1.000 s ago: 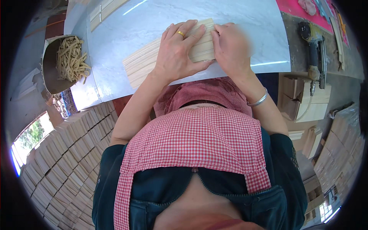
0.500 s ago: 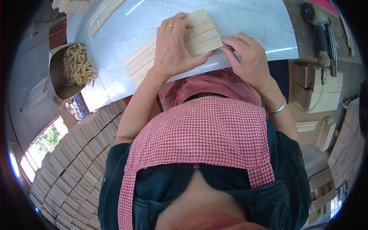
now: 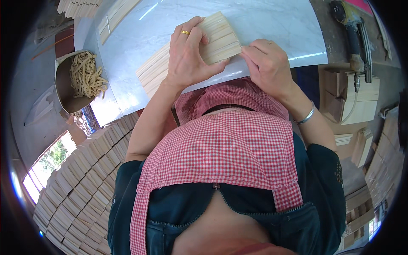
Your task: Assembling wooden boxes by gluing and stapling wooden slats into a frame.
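Observation:
A bundle of pale wooden slats (image 3: 221, 36) lies slantwise on the table with its right end toward my right hand. My left hand (image 3: 187, 57), with a gold ring, is wrapped over the middle of it, thumb along the near edge and fingers over the far side. At the bundle's near right corner, the fingers of my right hand (image 3: 267, 63) are pinched together. Whatever lies between those fingertips is hidden.
The table (image 3: 280, 25) has a glossy, marbled top. At its left edge stands an open box (image 3: 63, 85) of tan strips (image 3: 87, 74). Stacked wooden bundles (image 3: 85, 191) fill the lower left. An air tool (image 3: 355, 40) with a hose lies right, above wooden boards (image 3: 367, 93).
My right hand has shifted slightly left, its fingers drawing closer together at the bundle's corner. The small dark thing seen at its fingertips no longer shows. My left hand keeps its grip.

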`<state>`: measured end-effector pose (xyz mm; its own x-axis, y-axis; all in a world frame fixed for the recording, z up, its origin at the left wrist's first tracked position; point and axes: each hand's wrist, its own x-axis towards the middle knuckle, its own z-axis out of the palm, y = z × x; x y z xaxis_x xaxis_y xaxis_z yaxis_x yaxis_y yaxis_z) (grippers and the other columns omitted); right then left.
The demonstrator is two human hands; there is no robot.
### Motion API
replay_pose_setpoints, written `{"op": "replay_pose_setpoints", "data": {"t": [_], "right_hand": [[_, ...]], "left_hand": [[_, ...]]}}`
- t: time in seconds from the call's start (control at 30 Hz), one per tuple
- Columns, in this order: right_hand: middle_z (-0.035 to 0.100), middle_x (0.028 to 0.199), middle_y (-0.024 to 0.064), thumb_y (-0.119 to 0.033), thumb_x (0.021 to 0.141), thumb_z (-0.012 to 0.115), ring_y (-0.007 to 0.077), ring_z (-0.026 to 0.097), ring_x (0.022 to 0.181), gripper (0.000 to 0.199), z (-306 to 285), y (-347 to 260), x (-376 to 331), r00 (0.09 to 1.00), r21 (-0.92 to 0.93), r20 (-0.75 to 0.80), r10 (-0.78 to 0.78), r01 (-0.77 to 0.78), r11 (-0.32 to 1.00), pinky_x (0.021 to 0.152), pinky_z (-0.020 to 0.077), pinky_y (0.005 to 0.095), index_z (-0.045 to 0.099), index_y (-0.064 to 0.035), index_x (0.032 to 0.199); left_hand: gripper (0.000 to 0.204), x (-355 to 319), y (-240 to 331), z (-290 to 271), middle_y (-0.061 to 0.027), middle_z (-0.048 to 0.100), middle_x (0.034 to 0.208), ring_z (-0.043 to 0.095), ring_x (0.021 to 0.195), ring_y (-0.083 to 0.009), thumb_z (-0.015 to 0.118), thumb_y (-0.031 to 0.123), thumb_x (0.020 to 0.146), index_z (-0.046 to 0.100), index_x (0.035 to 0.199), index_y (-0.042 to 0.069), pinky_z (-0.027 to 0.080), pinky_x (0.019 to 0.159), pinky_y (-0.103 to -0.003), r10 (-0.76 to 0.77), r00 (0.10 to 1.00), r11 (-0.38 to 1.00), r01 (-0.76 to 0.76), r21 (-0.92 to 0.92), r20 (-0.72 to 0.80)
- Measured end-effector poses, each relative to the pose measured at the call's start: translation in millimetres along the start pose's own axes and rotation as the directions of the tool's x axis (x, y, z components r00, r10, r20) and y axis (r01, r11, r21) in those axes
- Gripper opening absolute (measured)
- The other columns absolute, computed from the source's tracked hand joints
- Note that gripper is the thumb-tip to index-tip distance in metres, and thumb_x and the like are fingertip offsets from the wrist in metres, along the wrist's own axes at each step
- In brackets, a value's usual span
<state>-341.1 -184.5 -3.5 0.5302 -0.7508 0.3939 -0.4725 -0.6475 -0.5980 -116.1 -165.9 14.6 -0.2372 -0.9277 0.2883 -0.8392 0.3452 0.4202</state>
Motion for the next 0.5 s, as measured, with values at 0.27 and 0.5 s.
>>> {"op": "replay_pose_setpoints", "data": {"t": [0.27,0.5], "right_hand": [[0.067,0.102,0.0121,-0.020,0.089,0.068,0.0281,0.062,0.089,0.029,-45,47,-12,0.978,-0.194,-0.173,0.117,-0.150,0.969,0.080,0.0509,0.0364,0.068,-0.0032,0.112],[0.064,0.120,0.0260,-0.040,0.089,0.069,0.0409,0.064,0.101,0.061,-156,195,-63,0.855,-0.714,-0.178,0.487,-0.453,0.534,0.090,0.0516,0.0442,0.056,0.0023,0.130]], "left_hand": [[0.052,-2,-7,-6,-0.0161,0.058,0.127,0.054,0.111,-0.0309,0.087,0.030,0.057,0.050,0.086,0.009,0.040,0.100,-0.038,0.027,1.000,0.999,-0.027,0.017,-0.010],[0.050,1,-2,-6,-0.0135,0.056,0.133,0.052,0.115,-0.0302,0.086,0.031,0.061,0.051,0.090,0.009,0.041,0.101,-0.039,-0.017,1.000,0.999,0.016,-0.038,-0.026]]}}
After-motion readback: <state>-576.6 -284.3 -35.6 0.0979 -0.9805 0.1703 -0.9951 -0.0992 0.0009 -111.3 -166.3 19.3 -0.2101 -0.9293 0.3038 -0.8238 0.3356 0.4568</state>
